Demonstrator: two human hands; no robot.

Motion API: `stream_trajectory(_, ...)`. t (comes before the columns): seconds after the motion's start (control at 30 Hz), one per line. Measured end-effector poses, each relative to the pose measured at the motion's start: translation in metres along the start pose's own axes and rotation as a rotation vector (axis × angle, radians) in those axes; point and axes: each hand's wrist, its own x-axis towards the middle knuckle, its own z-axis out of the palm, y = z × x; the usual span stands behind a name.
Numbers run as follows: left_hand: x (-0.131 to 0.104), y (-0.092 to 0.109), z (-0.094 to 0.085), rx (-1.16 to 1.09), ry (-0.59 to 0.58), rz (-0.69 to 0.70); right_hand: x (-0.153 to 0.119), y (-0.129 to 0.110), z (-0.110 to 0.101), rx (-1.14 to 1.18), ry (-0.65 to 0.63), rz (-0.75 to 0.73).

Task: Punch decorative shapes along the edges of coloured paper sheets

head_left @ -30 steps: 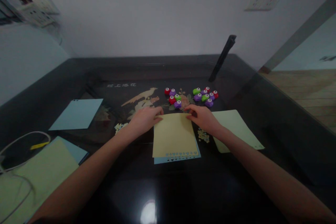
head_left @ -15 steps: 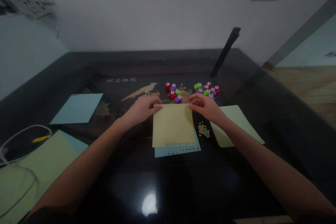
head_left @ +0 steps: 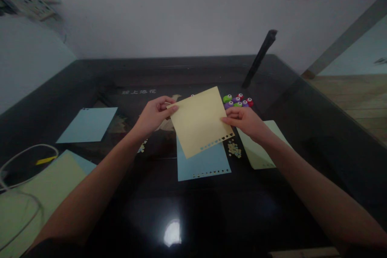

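A yellow sheet of paper (head_left: pixel 199 119) is lifted and tilted between my two hands, a row of small punched shapes along its near edge. My left hand (head_left: pixel 155 113) pinches its far left corner. On the right side edge, my right hand (head_left: pixel 246 120) grips it between thumb and fingers. Below it on the table lies a blue sheet of paper (head_left: pixel 202 167), also punched along its near edge and partly covered. Small paper cut-outs (head_left: pixel 234 149) form a pile beside my right wrist. Red, green and purple craft punches (head_left: pixel 237 100) sit behind my right hand; others are mostly hidden by the sheet.
A pale green stack of paper (head_left: pixel 252 153) lies under my right forearm. To the left are a blue sheet (head_left: pixel 87 125), more green paper (head_left: pixel 45 193) and a white cable (head_left: pixel 18 147). A black stick-like object (head_left: pixel 260 59) rises at the back right of the dark table.
Both hands have raised the yellow sheet off the blue one and turned it counterclockwise. My right hand has shifted from its far corner to its right edge. More of the blue sheet shows.
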Motion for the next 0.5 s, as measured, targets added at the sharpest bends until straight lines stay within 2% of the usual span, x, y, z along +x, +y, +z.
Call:
stream_trajectory(0.1, -0.001, -0.001, 0.001, -0.16, -0.072, -0.046, 0.0, -0.001, -0.001, 0.035, 0.032, -0.004)
stream_trajectory(0.17, -0.004, -0.002, 0.002, -0.21, -0.19, -0.073, -0.001, -0.003, -0.002, 0.071, 0.064, 0.006)
stream_trajectory(0.33, -0.014, -0.003, 0.009, -0.038, -0.639, -0.118, -0.001, -0.006, -0.001, 0.121, 0.115, 0.012)
stream_trajectory(0.4, -0.019, -0.003, 0.016, 0.002, -0.737, -0.116, -0.001, -0.005, -0.001, 0.126, 0.104, 0.012)
stream_trajectory(0.5, -0.026, -0.005, 0.026, 0.048, -0.792, -0.111, -0.001, -0.003, 0.0, 0.117, 0.074, 0.022)
